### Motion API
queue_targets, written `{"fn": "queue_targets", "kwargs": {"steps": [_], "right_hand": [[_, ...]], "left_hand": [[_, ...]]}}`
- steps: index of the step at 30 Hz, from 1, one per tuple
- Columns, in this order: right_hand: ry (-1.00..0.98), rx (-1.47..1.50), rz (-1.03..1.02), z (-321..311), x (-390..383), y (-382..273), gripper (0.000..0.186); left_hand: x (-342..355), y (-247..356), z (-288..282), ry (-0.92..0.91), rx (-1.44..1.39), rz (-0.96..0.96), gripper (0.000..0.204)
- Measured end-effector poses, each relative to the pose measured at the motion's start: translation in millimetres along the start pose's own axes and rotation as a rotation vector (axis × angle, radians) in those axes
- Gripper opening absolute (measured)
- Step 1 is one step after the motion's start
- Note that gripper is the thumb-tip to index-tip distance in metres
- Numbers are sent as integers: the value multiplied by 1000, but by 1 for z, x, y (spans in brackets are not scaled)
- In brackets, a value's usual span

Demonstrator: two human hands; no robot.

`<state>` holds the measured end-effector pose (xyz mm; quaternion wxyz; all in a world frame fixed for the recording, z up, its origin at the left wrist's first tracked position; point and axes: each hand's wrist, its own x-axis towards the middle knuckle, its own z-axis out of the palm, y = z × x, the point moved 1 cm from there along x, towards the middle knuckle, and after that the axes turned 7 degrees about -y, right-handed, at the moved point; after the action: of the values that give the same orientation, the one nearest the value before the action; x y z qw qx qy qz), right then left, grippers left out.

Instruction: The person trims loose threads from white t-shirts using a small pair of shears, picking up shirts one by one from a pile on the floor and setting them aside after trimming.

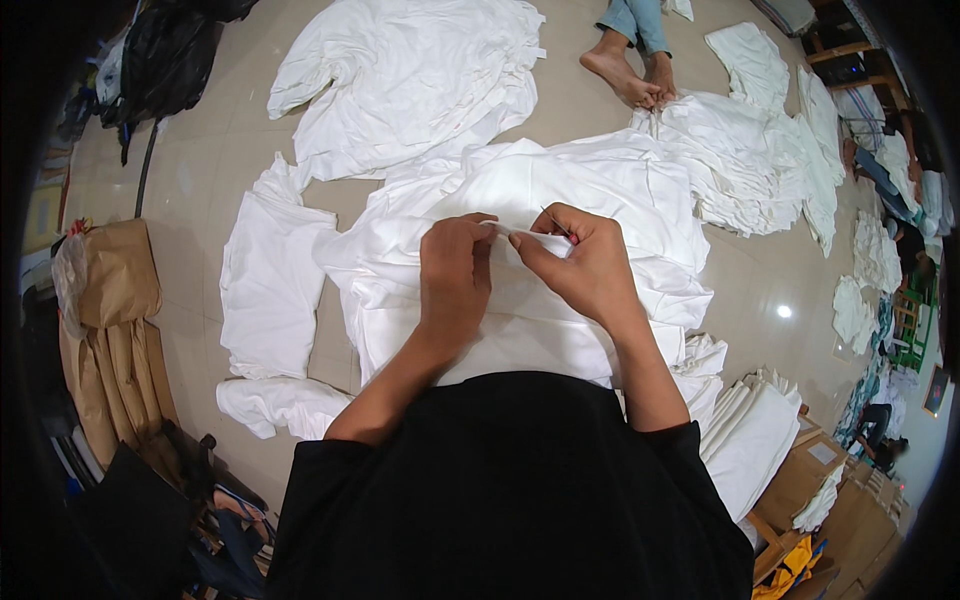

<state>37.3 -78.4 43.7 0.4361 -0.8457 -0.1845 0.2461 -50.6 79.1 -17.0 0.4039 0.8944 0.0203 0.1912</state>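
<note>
A white garment [500, 295] lies spread in front of me, and both hands lift a fold of it. My left hand [455, 265] is closed, pinching the edge of the fold between thumb and fingers. Just to its right, my right hand [585, 262] is closed too, its thumb pressing on the same raised fold [545, 241]. A thin dark, pointed tool with a pink-red part [573, 238] shows at the right fingers; its kind is too small to make out. The fingertips partly hide the pinched edge.
A big heap of white cloth [420, 75] lies beyond, with another pile [740, 165] at the right by a person's bare feet [625, 75]. Folded white cloth [275, 280] lies left. Brown paper packages [118, 275], a black bag [168, 60] and a cardboard box [805, 470] line the sides.
</note>
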Motion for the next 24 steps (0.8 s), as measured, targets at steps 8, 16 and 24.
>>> {"fn": "queue_targets", "kwargs": {"steps": [8,16,24], "right_hand": [[111,-224,-153,-12,10,1,25],[424,-322,-356,29,-17,-13,27],[237,91,-97,49,-15,0,20]], "left_hand": [[2,1,-22,-160,-644,-406,8],[6,0,-23,-120,-880,-527,9],[11,-2,-33,-171,-855,-539,8]]}}
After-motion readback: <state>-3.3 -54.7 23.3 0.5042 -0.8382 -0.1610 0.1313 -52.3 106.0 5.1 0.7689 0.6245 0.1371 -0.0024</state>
